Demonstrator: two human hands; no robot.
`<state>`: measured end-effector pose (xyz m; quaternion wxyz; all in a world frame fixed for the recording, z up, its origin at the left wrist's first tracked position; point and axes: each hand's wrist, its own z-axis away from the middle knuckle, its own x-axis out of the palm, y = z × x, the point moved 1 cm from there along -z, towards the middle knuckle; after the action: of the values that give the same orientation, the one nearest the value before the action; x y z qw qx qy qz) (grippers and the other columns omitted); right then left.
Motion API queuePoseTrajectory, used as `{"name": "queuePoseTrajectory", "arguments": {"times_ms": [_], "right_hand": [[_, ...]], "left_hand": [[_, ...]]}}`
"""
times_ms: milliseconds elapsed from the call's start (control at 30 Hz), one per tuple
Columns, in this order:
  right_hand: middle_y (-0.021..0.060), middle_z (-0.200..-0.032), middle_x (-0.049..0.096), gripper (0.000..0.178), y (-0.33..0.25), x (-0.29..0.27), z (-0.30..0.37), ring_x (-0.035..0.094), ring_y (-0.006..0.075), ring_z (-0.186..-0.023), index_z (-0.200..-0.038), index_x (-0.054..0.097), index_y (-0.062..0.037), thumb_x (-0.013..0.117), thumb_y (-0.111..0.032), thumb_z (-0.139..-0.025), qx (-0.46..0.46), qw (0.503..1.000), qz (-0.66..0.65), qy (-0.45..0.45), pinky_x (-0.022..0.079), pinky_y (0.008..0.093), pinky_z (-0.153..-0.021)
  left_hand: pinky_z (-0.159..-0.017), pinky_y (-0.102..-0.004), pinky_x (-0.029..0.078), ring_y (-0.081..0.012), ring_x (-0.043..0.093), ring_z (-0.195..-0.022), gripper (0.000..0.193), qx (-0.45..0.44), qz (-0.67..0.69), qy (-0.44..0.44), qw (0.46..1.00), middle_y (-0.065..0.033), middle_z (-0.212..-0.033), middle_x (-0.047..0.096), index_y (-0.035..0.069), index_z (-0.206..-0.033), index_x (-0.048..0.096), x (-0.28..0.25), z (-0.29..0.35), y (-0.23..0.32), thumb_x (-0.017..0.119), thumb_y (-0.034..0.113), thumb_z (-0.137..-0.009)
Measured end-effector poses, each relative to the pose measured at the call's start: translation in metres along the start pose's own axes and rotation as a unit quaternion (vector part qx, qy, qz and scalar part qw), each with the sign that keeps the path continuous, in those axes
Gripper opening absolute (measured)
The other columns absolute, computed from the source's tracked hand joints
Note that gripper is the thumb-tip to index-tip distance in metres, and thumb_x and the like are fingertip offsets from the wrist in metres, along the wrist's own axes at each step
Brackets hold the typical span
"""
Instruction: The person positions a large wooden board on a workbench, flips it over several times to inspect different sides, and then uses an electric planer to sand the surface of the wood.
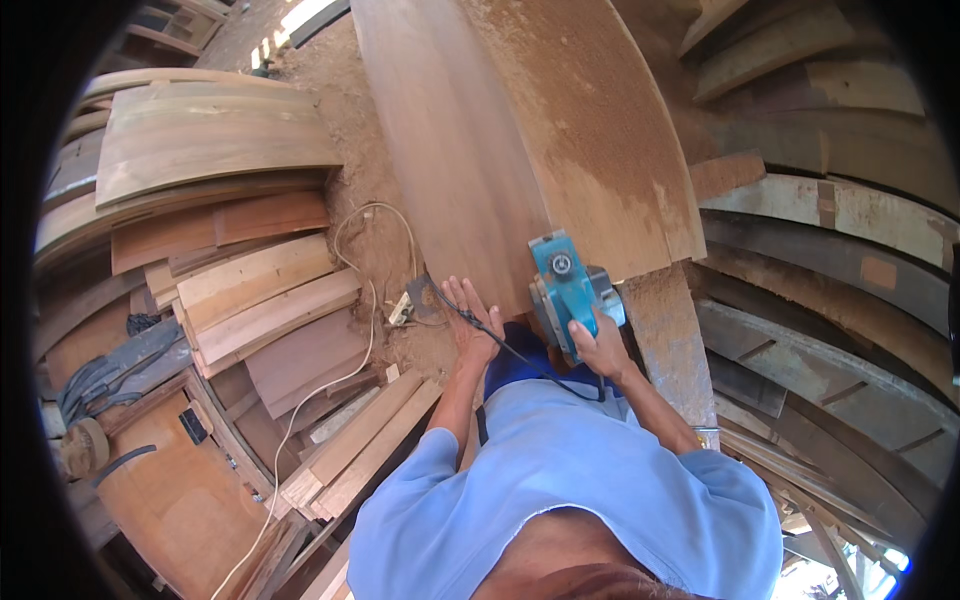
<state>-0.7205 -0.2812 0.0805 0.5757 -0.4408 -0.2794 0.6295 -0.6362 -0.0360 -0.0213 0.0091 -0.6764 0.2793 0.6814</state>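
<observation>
A long reddish-brown wooden board (445,150) stretches away in front of me. My right hand (602,352) is wrapped round the handle of a teal electric planer (562,285), which is at the board's near right corner. Whether its sole touches the wood is hidden. My left hand (472,322) lies with fingers stretched out at the near left end of the board. The planer's black cord (522,358) crosses the back of that hand and runs toward my waist.
A sawdust-covered wooden surface (600,140) flanks the board on its right. Stacked planks (260,290) fill the left, and more lumber (830,270) the right. On the dusty ground, a socket block (401,309) and a white cable (372,330) lie left of the board.
</observation>
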Motion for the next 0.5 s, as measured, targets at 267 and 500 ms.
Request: {"name": "queuePoseTrajectory", "arguments": {"times_ms": [267,500], "right_hand": [[0.0291,-0.095,0.067,0.050,0.000,0.005,-0.027,0.065,0.0462,-0.091,-0.108,0.062,0.0043,0.059,-0.044,-0.096,-0.032,0.998,0.032,0.033,0.050,0.0484,-0.080],[0.0274,-0.083,0.067,0.048,-0.055,0.005,-0.150,0.065,0.0453,-0.081,-0.096,0.065,0.0033,0.060,-0.044,-0.096,-0.030,0.998,0.015,0.045,0.050,0.0485,-0.074]], "left_hand": [[-0.121,-0.0609,0.018,-0.0557,0.017,-0.147,0.079,-0.065,0.016,0.010,0.998,-0.0391,-0.157,0.021,-0.015,-0.151,0.025,-0.012,-0.041,-0.036,0.057,0.028,-0.093],[-0.118,-0.0656,0.019,-0.0603,0.021,-0.143,0.077,-0.167,-0.015,0.063,0.984,-0.0406,-0.155,0.024,-0.013,-0.150,0.029,0.004,-0.138,-0.026,0.057,0.033,-0.095]]}}
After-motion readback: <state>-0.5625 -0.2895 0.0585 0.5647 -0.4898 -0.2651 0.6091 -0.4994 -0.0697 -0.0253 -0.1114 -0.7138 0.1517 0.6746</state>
